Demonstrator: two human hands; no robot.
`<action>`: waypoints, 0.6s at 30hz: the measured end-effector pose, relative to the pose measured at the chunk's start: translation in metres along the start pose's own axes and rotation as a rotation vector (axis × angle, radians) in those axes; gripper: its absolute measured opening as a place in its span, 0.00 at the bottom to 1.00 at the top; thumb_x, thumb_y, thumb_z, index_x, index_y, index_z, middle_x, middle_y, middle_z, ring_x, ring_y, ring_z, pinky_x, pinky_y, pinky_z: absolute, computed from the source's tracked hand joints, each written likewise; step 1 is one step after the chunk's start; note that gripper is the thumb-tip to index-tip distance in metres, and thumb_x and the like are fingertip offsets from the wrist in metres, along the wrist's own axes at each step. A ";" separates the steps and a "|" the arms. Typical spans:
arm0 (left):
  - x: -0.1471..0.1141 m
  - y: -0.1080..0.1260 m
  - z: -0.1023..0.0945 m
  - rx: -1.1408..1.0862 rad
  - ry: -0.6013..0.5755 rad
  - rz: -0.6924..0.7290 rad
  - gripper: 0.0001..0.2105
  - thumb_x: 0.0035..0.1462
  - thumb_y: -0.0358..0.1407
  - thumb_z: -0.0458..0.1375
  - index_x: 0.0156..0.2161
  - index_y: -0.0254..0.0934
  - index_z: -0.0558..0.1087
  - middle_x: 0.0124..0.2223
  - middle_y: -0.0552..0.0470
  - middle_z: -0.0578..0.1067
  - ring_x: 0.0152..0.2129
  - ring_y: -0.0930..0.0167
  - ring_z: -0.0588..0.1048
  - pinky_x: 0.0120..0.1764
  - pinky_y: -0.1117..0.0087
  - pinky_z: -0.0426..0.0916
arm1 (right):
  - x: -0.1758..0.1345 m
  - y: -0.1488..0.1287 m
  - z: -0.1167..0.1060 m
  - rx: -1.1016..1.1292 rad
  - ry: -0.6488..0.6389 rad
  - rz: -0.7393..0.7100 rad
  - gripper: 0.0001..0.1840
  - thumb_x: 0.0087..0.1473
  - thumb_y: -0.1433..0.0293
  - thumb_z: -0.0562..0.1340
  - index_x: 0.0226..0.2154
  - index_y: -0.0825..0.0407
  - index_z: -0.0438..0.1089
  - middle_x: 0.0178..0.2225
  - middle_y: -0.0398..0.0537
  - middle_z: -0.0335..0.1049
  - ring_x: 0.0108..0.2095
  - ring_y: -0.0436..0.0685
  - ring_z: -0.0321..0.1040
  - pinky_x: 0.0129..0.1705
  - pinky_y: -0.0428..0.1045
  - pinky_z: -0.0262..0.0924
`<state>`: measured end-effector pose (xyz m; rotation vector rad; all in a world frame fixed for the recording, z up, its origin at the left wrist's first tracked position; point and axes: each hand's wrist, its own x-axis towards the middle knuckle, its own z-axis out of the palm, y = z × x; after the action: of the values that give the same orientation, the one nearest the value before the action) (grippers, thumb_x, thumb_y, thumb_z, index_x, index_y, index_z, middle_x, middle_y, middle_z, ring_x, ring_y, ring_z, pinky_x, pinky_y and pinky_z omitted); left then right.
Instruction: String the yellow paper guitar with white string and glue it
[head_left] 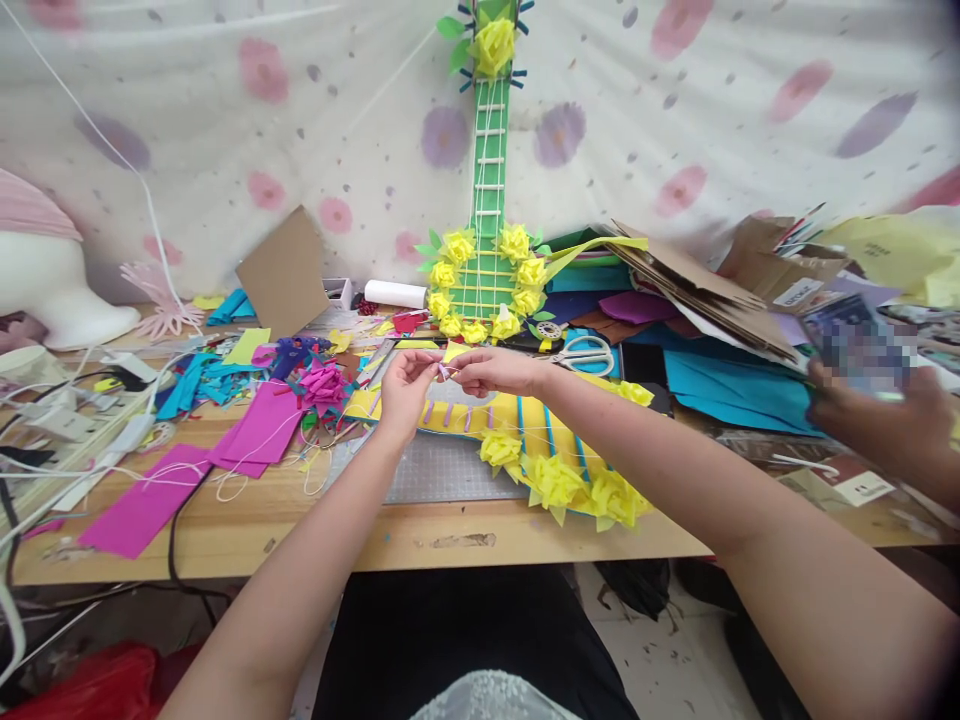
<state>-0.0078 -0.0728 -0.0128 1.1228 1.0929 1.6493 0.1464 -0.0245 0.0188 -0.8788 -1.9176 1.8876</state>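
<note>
My left hand (407,388) and my right hand (496,372) meet above the table, fingertips pinched together. Between them is a small lilac piece (444,373), too small to make out fully; it looks like a thin strip or bit of string. Just below lies a yellow guitar-shaped craft (531,425) with blue and lilac strips across it, partly hidden by my right forearm. Yellow paper flowers (555,482) line its near edge. A grey cutting mat (427,470) is under it. Behind my hands, a green paper guitar (487,205) stands upright, ringed with yellow flowers.
Scissors (585,353) lie right of my hands. A magenta paper flower (324,385), magenta sheets (154,498) and scraps are at left, with white cables (67,420). Blue sheets (739,390) and cardboard (705,285) fill the right. Another person's hand (892,425) holds a phone-like object (855,340).
</note>
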 end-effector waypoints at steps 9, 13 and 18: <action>-0.001 -0.006 -0.006 0.010 -0.062 0.092 0.10 0.44 0.30 0.60 0.30 0.37 0.62 0.33 0.53 0.71 0.32 0.73 0.74 0.38 0.70 0.68 | 0.009 0.010 -0.003 -0.039 0.017 -0.027 0.16 0.48 0.58 0.62 0.31 0.56 0.67 0.16 0.34 0.51 0.18 0.43 0.49 0.21 0.43 0.42; -0.004 -0.006 -0.006 0.077 0.069 0.041 0.13 0.43 0.34 0.63 0.33 0.38 0.63 0.36 0.54 0.71 0.32 0.74 0.74 0.36 0.72 0.69 | 0.013 0.008 0.002 -0.021 0.092 -0.044 0.15 0.47 0.59 0.62 0.29 0.55 0.65 0.14 0.33 0.50 0.16 0.43 0.47 0.20 0.43 0.40; -0.006 0.002 -0.006 0.034 -0.068 -0.406 0.17 0.48 0.48 0.59 0.31 0.33 0.69 0.32 0.48 0.74 0.27 0.72 0.74 0.25 0.75 0.68 | 0.012 0.002 0.011 -0.002 0.213 -0.081 0.14 0.47 0.61 0.62 0.30 0.55 0.66 0.14 0.33 0.51 0.16 0.43 0.46 0.19 0.43 0.39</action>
<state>-0.0124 -0.0801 -0.0139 0.8983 1.2162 1.2702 0.1310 -0.0255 0.0132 -0.9462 -1.8002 1.6737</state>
